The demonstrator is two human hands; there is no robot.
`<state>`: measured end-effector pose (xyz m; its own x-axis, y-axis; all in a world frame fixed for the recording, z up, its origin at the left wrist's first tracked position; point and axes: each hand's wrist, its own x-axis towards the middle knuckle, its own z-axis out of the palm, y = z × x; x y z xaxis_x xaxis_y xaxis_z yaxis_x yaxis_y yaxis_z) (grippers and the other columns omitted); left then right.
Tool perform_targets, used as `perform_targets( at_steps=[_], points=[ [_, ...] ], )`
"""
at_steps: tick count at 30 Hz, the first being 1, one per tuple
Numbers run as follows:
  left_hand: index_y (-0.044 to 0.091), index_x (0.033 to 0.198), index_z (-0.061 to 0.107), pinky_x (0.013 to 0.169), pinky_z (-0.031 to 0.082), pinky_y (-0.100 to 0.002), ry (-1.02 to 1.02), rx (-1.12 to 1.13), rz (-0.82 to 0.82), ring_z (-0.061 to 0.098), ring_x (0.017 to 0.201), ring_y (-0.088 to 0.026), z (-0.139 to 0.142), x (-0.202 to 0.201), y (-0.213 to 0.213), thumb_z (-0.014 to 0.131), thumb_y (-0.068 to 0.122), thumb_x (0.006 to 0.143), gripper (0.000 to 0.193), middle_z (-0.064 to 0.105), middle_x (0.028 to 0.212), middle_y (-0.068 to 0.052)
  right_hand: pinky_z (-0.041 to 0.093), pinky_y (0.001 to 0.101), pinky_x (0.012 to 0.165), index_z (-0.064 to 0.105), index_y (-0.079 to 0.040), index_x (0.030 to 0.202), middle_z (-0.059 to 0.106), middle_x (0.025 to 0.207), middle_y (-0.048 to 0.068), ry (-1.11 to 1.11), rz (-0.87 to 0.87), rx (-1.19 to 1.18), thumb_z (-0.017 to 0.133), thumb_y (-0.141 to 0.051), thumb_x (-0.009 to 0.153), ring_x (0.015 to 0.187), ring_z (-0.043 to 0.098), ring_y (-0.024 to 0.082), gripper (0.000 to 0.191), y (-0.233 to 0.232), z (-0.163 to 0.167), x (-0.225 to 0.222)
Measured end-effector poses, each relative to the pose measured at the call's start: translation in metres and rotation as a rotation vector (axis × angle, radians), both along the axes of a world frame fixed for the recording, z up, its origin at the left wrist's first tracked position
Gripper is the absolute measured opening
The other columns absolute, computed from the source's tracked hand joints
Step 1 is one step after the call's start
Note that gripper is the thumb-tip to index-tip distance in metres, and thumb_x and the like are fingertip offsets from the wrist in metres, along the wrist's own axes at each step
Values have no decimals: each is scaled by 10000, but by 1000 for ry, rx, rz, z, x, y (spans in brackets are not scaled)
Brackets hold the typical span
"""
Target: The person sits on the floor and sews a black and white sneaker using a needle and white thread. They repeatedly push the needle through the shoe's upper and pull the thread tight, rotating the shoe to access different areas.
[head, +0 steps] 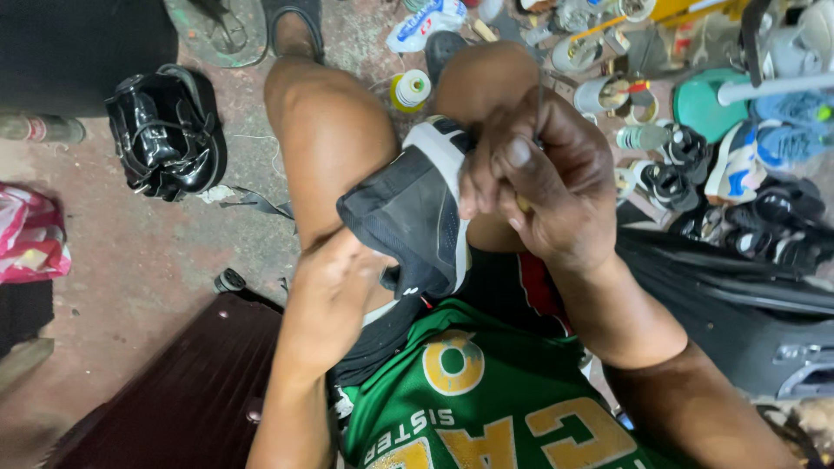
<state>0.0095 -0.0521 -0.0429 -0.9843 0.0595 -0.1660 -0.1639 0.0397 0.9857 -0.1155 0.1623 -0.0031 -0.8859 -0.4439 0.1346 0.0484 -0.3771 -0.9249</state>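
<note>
Your right hand (530,187) pinches something thin at the shoe's (417,213) white edge; your left hand (334,291), at seven o'clock, cups it. A slip could prick those fingers.

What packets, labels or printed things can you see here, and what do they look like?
Crumpled white plastic packet with blue and red print: on the floor, top centre.
Pink and white printed plastic bag: left edge.
Spool of pale thread with green-rimmed round end label: between the knees.
Green jersey with yellow and white lettering: bottom centre.

Left hand (334,291) cupped low, right hand (539,187) fisted.
</note>
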Motion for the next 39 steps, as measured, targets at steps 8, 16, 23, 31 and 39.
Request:
perform_targets(
  at_steps=[8, 16, 23, 31, 39],
  points=[
    [30, 1104, 674, 668, 472, -320, -229, 324, 680, 581, 744, -200, 2, 13, -12, 577, 95, 986, 166, 602, 856, -72, 474, 272, 567, 479, -28, 976, 499, 715, 90, -49, 2, -2, 558, -165, 1172, 496, 409, 89, 251, -10, -2, 6],
    [53, 1010, 662, 698, 491, -414, 225, -583, 307, 614, 779, -329, 17, -4, -5, 698, 109, 910, 120, 586, 859, -132, 384, 262, 526, 549, -21, 948, 554, 771, 80, 188, -4, 589, 651, -129, 1064, 587, 462, 131, 189, -44, 27, 10],
    [39, 761, 560, 646, 474, -395, 258, -304, 372, 591, 690, -312, 0, -27, -12, 689, 28, 821, 143, 571, 732, -124, 426, 340, 542, 601, -58, 876, 549, 643, 59, 610, 9, 1004, 739, -172, 1017, 545, 552, 200, 228, -90, 18, -20],
    [18, 730, 510, 568, 393, -337, 146, -171, 369, 471, 583, -201, -12, -30, -29, 697, 18, 854, 225, 475, 658, -83, 443, 288, 575, 593, -34, 896, 568, 706, 56, 447, -179, 874, 675, -134, 1057, 590, 541, 143, 205, -84, -5, -21],
    [8, 962, 676, 527, 382, -282, 67, -131, 301, 473, 571, -105, 30, -18, -11, 726, 76, 847, 143, 522, 720, -31, 492, 223, 689, 507, -39, 950, 640, 985, 85, 264, -96, 401, 510, -205, 1194, 738, 603, 124, 295, -37, 4, -13]
  ],
)
